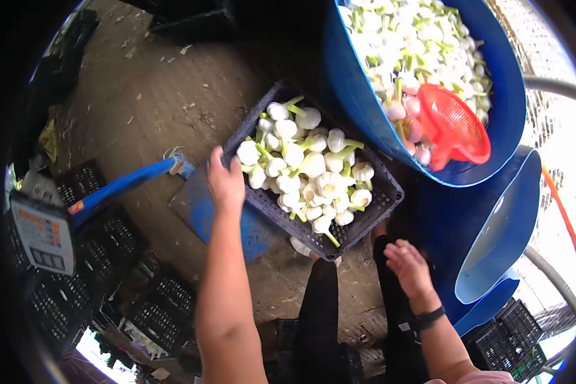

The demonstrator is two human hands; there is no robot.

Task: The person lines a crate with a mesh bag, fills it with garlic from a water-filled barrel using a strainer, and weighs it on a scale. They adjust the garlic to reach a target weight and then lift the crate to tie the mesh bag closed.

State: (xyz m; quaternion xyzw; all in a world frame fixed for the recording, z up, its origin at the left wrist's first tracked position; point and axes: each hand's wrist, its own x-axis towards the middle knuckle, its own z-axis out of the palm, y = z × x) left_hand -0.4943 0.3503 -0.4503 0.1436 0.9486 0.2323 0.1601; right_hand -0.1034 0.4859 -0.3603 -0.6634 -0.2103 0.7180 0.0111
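A dark plastic crate (383, 185) holds many white garlic bulbs (313, 165) with short green stems. It is tilted in view, partly over a blue scale platform (237, 224). My left hand (226, 179) is at the crate's left edge, fingers a little apart; whether it touches the rim is hard to tell. My right hand (407, 261) is below the crate's right corner, apart from it, with nothing seen in it. At the upper right, a large blue tub (358, 96) is full of garlic, and a red strainer (454, 128) rests inside it.
A blue pole (129, 185) runs from the platform to a scale display (43, 233) at the left. Black crates (163, 304) lie at the lower left, others (509, 336) at the lower right. Another blue container (502, 233) stands below the tub. Dark crates also show at the top.
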